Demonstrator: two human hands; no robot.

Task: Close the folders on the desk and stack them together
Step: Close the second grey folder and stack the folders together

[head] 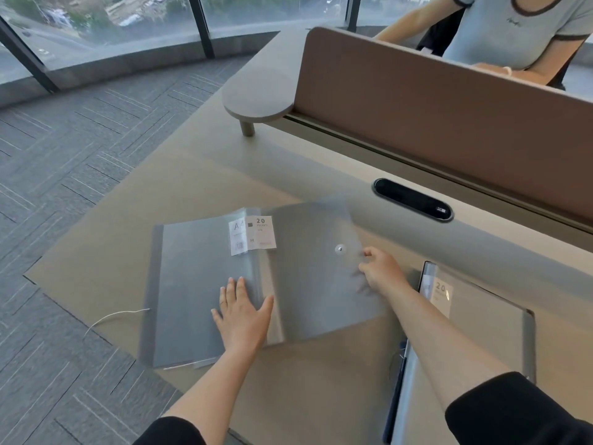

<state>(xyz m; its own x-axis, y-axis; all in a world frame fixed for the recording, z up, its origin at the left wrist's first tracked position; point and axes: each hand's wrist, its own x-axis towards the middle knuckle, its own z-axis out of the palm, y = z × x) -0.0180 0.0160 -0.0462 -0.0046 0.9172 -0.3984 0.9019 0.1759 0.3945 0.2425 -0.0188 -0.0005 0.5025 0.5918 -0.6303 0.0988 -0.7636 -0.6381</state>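
A grey clear-pocket folder [199,284] lies on the desk with a white "A4 / 20 pockets" label at its top. My left hand [242,311] rests flat on it, fingers spread, near its right edge. A translucent grey envelope folder [314,284] with a round snap button partly overlaps it on the right. My right hand [380,268] pinches this envelope's right edge; the sheet looks blurred. Another folder [481,332] with a "20" label lies at the right, partly under my right forearm.
A black oval cable port [412,200] sits in the beige desk [224,175] behind the folders. A brown divider panel [433,101] stands beyond it, with another person seated behind. A white string [112,317] hangs off the desk's left edge. Carpet floor lies to the left.
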